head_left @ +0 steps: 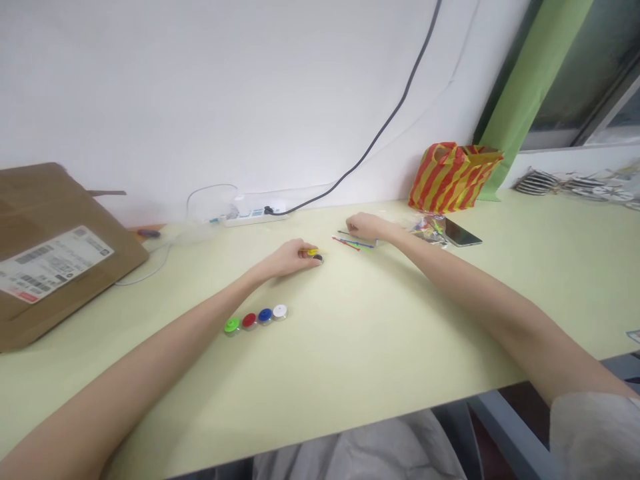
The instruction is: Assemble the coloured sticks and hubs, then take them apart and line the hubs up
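My left hand (295,258) is closed around small round pieces, a yellow one (313,253) and a black one (318,258), at its fingertips. To the right, my right hand (363,225) has its fingers bent down at a dark thin stick (345,233); whether it grips the stick is too small to tell. Just below that hand lie thin sticks in red (346,244), blue and green. Nearer the front, a row of round-capped pieces stands on the table: green (232,325), red (249,321), blue (265,315) and white (280,311).
A cardboard box (45,247) is at the left. Along the wall lies a power strip (255,215) with a black cable. A striped bag (450,177), a phone (463,233) and a clear plastic packet (429,229) are at the right.
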Available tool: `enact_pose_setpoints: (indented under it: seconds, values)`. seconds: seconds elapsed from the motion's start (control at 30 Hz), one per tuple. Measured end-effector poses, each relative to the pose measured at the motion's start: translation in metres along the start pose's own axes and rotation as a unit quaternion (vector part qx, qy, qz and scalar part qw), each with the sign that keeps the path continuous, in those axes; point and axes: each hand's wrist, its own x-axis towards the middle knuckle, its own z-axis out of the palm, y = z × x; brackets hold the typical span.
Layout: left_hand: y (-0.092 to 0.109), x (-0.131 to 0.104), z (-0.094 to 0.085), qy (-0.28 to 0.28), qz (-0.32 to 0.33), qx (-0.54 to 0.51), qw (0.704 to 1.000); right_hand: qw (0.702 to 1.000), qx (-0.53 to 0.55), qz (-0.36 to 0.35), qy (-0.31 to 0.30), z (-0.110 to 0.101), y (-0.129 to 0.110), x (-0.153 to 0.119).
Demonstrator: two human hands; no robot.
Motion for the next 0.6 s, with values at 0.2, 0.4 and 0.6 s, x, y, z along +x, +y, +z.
enact_pose_setpoints:
  seconds: [0.2, 0.4, 0.6]
  values:
    - [0.005, -0.003, 0.006, 0.006, -0.008, 0.045, 0.999, 0.997, 0.007, 0.010, 0.082, -0.013, -0.005, 0.007]
    - [0.010, -0.004, 0.007, -0.001, 0.007, 0.037, 0.999, 0.938, 0.288, -0.188, 0.043, -0.029, -0.046, 0.005]
    - [0.011, -0.007, 0.006, -0.008, 0.004, -0.018, 1.000, 0.928, 0.305, -0.215, -0.021, -0.029, -0.076, -0.007]
